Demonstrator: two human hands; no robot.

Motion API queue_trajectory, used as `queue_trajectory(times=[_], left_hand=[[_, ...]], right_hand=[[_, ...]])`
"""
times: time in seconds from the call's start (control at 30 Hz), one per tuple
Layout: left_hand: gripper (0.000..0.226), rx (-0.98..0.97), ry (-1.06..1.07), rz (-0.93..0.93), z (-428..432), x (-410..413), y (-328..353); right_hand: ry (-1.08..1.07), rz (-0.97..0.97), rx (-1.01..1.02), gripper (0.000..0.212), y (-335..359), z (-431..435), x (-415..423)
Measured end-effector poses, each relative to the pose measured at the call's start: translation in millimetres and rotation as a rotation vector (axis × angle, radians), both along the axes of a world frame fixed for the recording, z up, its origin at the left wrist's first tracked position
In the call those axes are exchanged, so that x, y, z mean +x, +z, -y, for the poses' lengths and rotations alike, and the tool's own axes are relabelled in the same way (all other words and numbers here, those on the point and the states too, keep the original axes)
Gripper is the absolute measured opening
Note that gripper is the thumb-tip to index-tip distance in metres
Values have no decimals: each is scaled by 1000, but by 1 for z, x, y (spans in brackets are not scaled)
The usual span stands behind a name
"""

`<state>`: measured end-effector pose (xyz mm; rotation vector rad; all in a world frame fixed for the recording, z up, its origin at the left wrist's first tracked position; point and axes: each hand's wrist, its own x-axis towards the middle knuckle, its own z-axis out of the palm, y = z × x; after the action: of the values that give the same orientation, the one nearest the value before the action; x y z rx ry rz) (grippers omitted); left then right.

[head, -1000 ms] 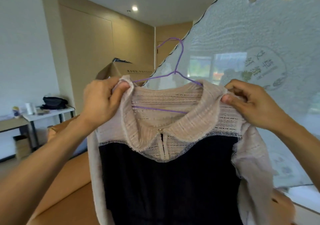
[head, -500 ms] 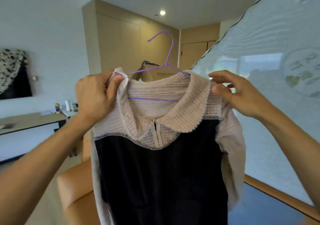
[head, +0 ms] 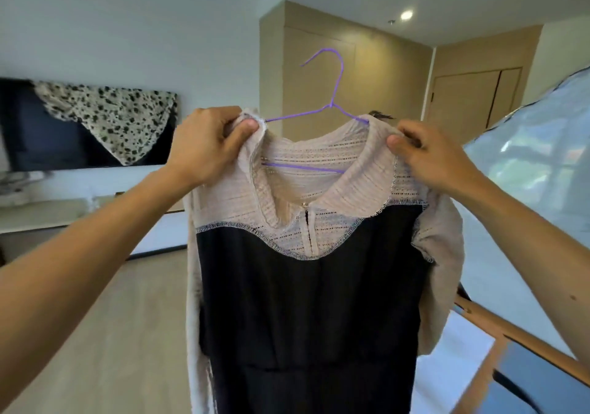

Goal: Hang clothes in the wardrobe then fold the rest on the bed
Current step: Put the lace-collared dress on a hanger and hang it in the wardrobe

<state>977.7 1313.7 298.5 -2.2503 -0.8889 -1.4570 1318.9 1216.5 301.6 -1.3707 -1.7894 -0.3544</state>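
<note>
Both hands held a dress (head: 306, 302) up at frame center, black body with beige lace yoke, collar and sleeves. Left hand (head: 207, 145) pinched the left shoulder of the dress, thumb on top of the fabric edge; right hand (head: 427, 155) pinched the right shoulder by the collar. Purple wire hanger (head: 329, 107) sat inside the neckline, hook sticking up above the collar, lower bar visible through the neck opening. Dress hung straight down, sleeves dangling at both sides. Wall TV (head: 41, 136) at left of frame, with a spotted cloth (head: 111, 117) draped over its top. Tan wardrobe panels (head: 319, 72) behind the hanger, upper center. Wood floor (head: 111, 334) lower left.
</note>
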Motion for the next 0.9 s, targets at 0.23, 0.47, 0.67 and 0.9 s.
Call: queue_trajectory(times=[0.23, 0.47, 0.67, 0.9], left_hand=[[47, -136, 56, -73, -41, -108, -7], [37, -347, 136, 28, -82, -193, -22], [33, -524, 251, -63, -143, -261, -38], [29, -457, 469, -119, -241, -318, -44]], right_hand=[[274, 6, -238, 36, -10, -99, -77], [456, -94, -296, 30, -31, -195, -171], [594, -95, -284, 34, -47, -299, -245], [726, -30, -315, 28, -52, -433, -315]])
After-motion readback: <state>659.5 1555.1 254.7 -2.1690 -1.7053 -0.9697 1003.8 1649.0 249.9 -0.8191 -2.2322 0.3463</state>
